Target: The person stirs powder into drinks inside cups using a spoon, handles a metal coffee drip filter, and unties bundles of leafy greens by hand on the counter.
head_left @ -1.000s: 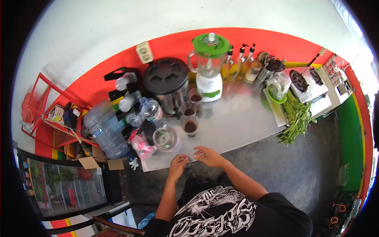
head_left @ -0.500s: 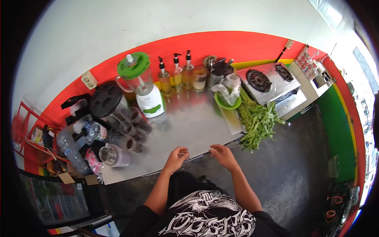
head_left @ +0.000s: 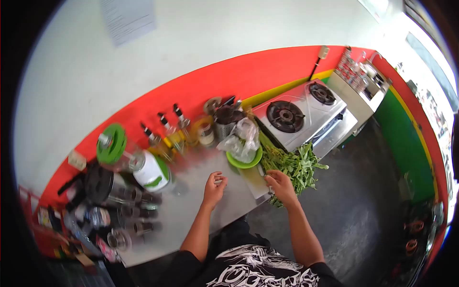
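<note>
My left hand (head_left: pixel 215 189) hovers over the steel table (head_left: pixel 191 220), its fingers loosely bent and apart with nothing in them. At the near right corner of a pale cutting board (head_left: pixel 254 185) is my right hand (head_left: pixel 283 188), fingers half curled and apart; whether it touches the board I cannot tell. Just beyond the board stands a green bowl (head_left: pixel 247 164) with a clear plastic bag (head_left: pixel 243 143) in it. A bunch of leafy greens (head_left: pixel 296 167) lies right of the board, its leaves hanging past the table edge.
A two-burner stove (head_left: pixel 299 115) stands at the back right. Pump bottles (head_left: pixel 174 136) and a blender (head_left: pixel 148 170) line the wall. Glass tumblers (head_left: pixel 138 210) and a black-lidded container (head_left: pixel 100 182) crowd the left end. Dark floor (head_left: pixel 354 205) extends to the right.
My view has turned right and tilted, so the stove and greens sit nearer the middle. My right hand has come to the cutting board's corner, and my left hand is further over the table.
</note>
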Demonstrator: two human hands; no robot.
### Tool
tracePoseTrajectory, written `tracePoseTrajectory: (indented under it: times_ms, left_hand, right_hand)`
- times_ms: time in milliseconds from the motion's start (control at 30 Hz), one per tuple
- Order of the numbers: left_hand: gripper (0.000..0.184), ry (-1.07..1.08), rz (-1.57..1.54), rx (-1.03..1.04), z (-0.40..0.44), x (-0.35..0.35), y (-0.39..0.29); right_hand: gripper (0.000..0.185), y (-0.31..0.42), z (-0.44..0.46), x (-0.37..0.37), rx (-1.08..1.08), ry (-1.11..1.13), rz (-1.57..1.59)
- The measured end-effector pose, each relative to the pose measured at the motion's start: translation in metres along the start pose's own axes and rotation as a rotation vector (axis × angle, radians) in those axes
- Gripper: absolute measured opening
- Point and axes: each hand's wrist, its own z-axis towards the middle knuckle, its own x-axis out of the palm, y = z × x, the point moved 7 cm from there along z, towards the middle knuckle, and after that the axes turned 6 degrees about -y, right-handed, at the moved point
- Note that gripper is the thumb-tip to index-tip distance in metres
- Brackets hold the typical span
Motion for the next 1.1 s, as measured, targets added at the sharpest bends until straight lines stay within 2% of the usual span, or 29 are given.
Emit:
tracePoseTrajectory:
  times_ms: [67,100,133,167,200,233,267,300,333,400,433,467,500,533,600,633,700,733,767,800,867,1000,1100]
  left_hand:
    - [0.05,-0.15,-0.13,-0.071,0.026,0.005,-0.01]
    - [0.05,-0.124,-0.119,-0.076,0.039,0.013,-0.015]
    - [0.051,-0.195,-0.149,-0.101,0.054,0.014,-0.019]
    - [0.052,-0.27,-0.181,-0.13,0.066,0.015,-0.022]
    - [0.052,-0.257,-0.181,-0.131,0.08,0.021,-0.03]
    - [0.051,-0.294,-0.226,-0.226,0.092,0.024,-0.032]
    - [0.051,-0.336,-0.27,-0.325,0.101,0.025,-0.031]
    - [0.051,-0.34,-0.276,-0.329,0.111,0.028,-0.035]
    - [0.052,-0.26,-0.3,-0.289,0.12,0.037,-0.04]
    - [0.054,-0.182,-0.317,-0.263,0.128,0.041,-0.028]
    - [0.044,-0.153,-0.277,-0.274,0.137,0.047,-0.013]
    - [0.035,-0.115,-0.238,-0.279,0.145,0.055,0.001]
    - [0.035,-0.1,-0.241,-0.277,0.143,0.059,0.003]
    - [0.031,-0.093,-0.338,-0.27,0.141,0.061,0.003]
    - [0.027,-0.096,-0.429,-0.262,0.141,0.062,0.004]
    - [0.023,-0.154,-0.508,-0.246,0.139,0.06,0.006]
    - [0.02,-0.233,-0.591,-0.22,0.136,0.057,0.005]
    - [0.018,-0.284,-0.616,-0.21,0.133,0.054,-0.001]
    - [0.016,-0.339,-0.642,-0.199,0.13,0.048,-0.006]
    - [0.016,-0.366,-0.654,-0.184,0.126,0.044,-0.017]
    - [0.013,-0.35,-0.761,-0.232,0.119,0.048,-0.039]
    - [0.016,-0.347,-0.95,-0.095,0.109,0.051,-0.061]
    - [0.014,-0.301,-0.896,-0.06,0.096,0.051,-0.086]
  right_hand:
    - [0.051,0.019,0.038,0.012,-0.098,0.004,0.005]
    - [0.06,0.031,0.057,0.018,-0.12,-0.006,-0.037]
    - [0.069,0.044,0.078,0.025,-0.144,-0.012,-0.082]
    - [0.08,0.058,0.096,0.028,-0.232,-0.115,-0.216]
    - [0.091,0.072,0.115,0.032,-0.326,-0.211,-0.355]
    - [0.091,0.076,0.137,0.042,-0.329,-0.217,-0.36]
    - [0.099,0.079,0.156,0.051,-0.356,-0.269,-0.444]
    - [0.107,0.084,0.171,0.058,-0.384,-0.315,-0.529]
    - [0.107,0.09,0.184,0.064,-0.382,-0.306,-0.533]
    - [0.11,0.081,0.204,0.073,-0.192,-0.263,-0.728]
    - [0.11,0.074,0.21,0.074,-0.188,-0.264,-0.731]
    - [0.099,0.063,0.22,0.072,-0.099,-0.215,-0.8]
    - [0.088,0.047,0.232,0.066,-0.007,-0.17,-0.866]
    - [0.088,0.029,0.247,0.058,-0.007,-0.183,-0.868]
    - [0.049,-0.018,0.267,0.049,0.076,-0.159,-0.445]
    - [0.049,-0.022,0.262,0.047,0.076,-0.151,-0.443]
    - [0.027,-0.022,0.254,0.042,0.052,-0.175,-0.003]
    - [0.025,-0.017,0.248,0.042,0.117,-0.099,0.179]
    - [0.025,-0.008,0.243,0.038,0.108,-0.074,0.178]
    - [0.025,-0.003,0.242,0.036,0.151,-0.017,0.383]
    - [0.029,-0.004,0.249,0.027,0.204,0.047,0.665]
    - [0.034,0.041,0.228,0.011,0.169,0.177,0.768]
    - [0.036,0.037,0.226,0.003,0.185,0.167,0.802]
